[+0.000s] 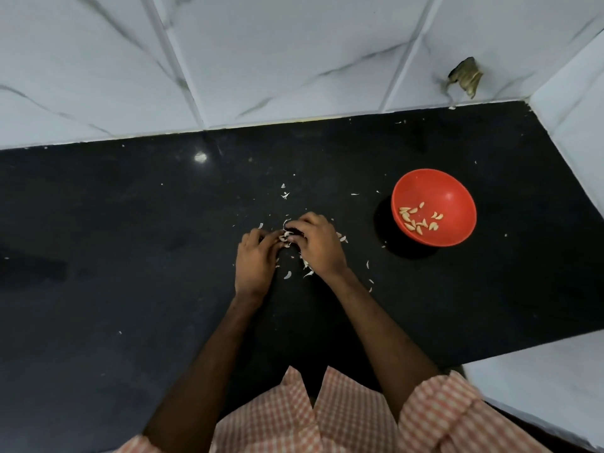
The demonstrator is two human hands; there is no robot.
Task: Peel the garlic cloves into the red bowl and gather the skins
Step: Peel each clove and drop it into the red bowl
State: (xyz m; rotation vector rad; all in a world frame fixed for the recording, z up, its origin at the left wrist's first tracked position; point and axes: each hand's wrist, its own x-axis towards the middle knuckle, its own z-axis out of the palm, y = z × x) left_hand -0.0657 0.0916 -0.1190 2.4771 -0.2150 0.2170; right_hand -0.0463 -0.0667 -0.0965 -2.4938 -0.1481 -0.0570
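As left hand (pixel 256 258) and right hand (pixel 319 247) pinch skins (pixel 285 236), red bowl (pixel 438 188) lies rightward, apart.

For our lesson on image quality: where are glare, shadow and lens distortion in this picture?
Head view: glare spot on the glossy black stone countertop; a shadow lies left of the round red plastic bowl; wide-angle distortion splays the white marbled wall tiles.

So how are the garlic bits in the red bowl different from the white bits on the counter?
The peeled cloves are plump and yellowish; the skins are thin, white flakes. The cloves lie together inside the red bowl; the skins are scattered on the black counter, some bunched between the left hand and right hand. Both are small, pale and curved.
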